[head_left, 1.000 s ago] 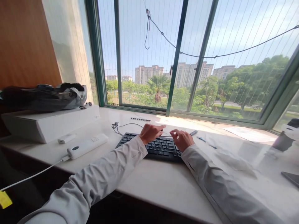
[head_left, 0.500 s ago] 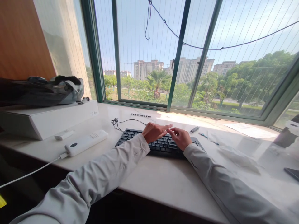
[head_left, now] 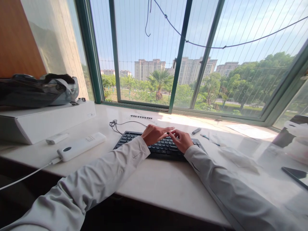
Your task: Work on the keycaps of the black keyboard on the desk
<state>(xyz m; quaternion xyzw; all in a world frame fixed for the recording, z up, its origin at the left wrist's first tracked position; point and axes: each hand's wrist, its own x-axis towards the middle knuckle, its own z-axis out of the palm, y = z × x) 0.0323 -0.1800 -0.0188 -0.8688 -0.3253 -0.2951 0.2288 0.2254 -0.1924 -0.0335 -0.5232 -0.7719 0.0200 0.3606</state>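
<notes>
A black keyboard (head_left: 134, 141) lies on the white marble sill (head_left: 156, 183) in front of the window. My left hand (head_left: 154, 134) rests over its middle keys, fingers stretched to the right, holding nothing. My right hand (head_left: 181, 140) sits just beside it on the right half of the keyboard, fingers curved down onto the keys, fingertips almost meeting the left hand's. Both arms wear light grey sleeves. The keyboard's black cable (head_left: 120, 124) curls off its far left corner.
A white power bank (head_left: 80, 146) with a white cable lies left, near a small white device (head_left: 57, 138) and a white box (head_left: 45, 120) carrying a dark bag (head_left: 38, 90). A pen (head_left: 196, 131), papers (head_left: 250, 131) and a phone (head_left: 297, 175) lie right.
Both hands drew closer together over the keyboard's middle. The camera view shifted slightly right, so the things on the sill sit further left in the frame.
</notes>
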